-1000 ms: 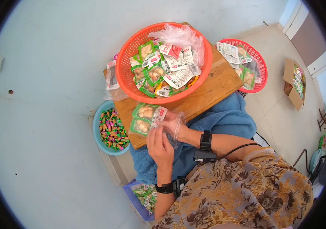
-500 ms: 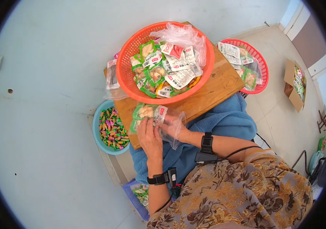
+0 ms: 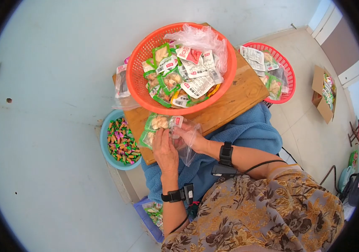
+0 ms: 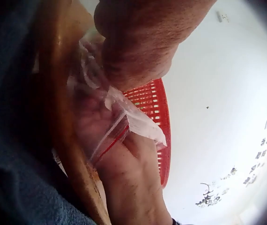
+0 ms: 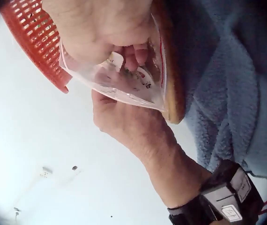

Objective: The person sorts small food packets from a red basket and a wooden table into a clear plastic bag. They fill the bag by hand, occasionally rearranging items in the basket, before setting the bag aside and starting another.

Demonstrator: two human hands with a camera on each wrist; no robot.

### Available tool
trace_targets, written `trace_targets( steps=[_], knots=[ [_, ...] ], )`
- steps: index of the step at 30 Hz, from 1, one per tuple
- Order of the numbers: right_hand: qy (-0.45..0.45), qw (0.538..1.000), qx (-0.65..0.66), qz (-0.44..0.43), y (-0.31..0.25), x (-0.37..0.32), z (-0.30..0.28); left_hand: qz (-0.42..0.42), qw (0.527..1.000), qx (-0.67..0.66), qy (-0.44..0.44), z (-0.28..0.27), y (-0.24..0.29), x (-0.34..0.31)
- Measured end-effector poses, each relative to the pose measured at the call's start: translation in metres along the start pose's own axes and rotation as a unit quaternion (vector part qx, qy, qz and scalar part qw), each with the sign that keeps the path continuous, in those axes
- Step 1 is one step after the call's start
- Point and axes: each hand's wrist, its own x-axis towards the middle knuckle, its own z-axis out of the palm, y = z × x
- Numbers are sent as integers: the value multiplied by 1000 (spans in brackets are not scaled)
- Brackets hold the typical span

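Observation:
A clear zip bag (image 3: 191, 154) lies over the near left part of the wooden board (image 3: 246, 86). Green-edged snack packets (image 3: 159, 122) with pale pieces fill its far end. My right hand (image 3: 192, 137) reaches in through the bag's mouth; in the right wrist view its curled fingers (image 5: 140, 54) are at a white packet corner. From outside, my left hand (image 3: 164, 151) grips the bag, fingers laid across the packets. Clear film with a red zip line (image 4: 114, 143) wraps my right palm in the left wrist view. The left thumb is mostly hidden in the head view.
An orange basket (image 3: 134, 80) piled with packets stands on the board. At its right is a red basket (image 3: 290, 80); beyond sits an open carton (image 3: 322, 107). A blue basin (image 3: 104, 145) of wrapped sweets and a purple bin (image 3: 143, 216) are at left. Blue cloth (image 3: 246, 130) covers the lap.
My left hand has shifted left and up, from the bag's mouth area onto the packets. My right hand stays inside the bag, and the bag's open end has spread downward.

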Motion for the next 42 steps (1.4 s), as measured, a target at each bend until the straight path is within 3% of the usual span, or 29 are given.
trace_targets(
  steps=[3,12,16,19,21,25,26,27,28,30,31,33,37,39,42],
  knots=[
    [22,997,-63,40,-3,3,-2,6,1000,6,-4,5,-5,-4],
    [75,997,13,-15,11,11,8,26,995,92,-44,9,0,-7],
    [113,993,-24,10,5,6,9,2,990,123,-67,15,0,-10],
    [84,994,-60,28,8,0,-10,8,988,139,-74,15,1,-12],
    [16,987,-140,79,-12,-18,-22,7,983,161,-88,13,2,-12],
    [2,966,-240,99,-47,-57,-38,16,972,212,-104,13,5,-13],
    [58,939,-334,-52,-48,-62,-46,15,972,209,-105,14,6,-14],
    [110,879,-416,-203,-49,-65,-51,16,974,208,-94,16,4,-14],
    [111,878,-419,-202,-53,-67,-55,18,975,206,-82,18,3,-15],
    [129,792,-513,-305,-66,-64,-61,20,975,207,-83,19,1,-16],
    [129,791,-513,-307,-68,-59,-63,20,974,209,-83,20,0,-16],
    [72,674,-623,-390,-62,-48,-70,22,975,204,-81,19,-1,-17],
    [52,728,-599,-330,-51,-29,-76,25,980,179,-82,14,-1,-15],
    [83,825,-491,-267,-44,-22,-79,25,980,181,-83,13,-2,-15],
    [112,811,-486,-306,-48,-28,-73,27,981,174,-84,14,-3,-15]
  ],
)
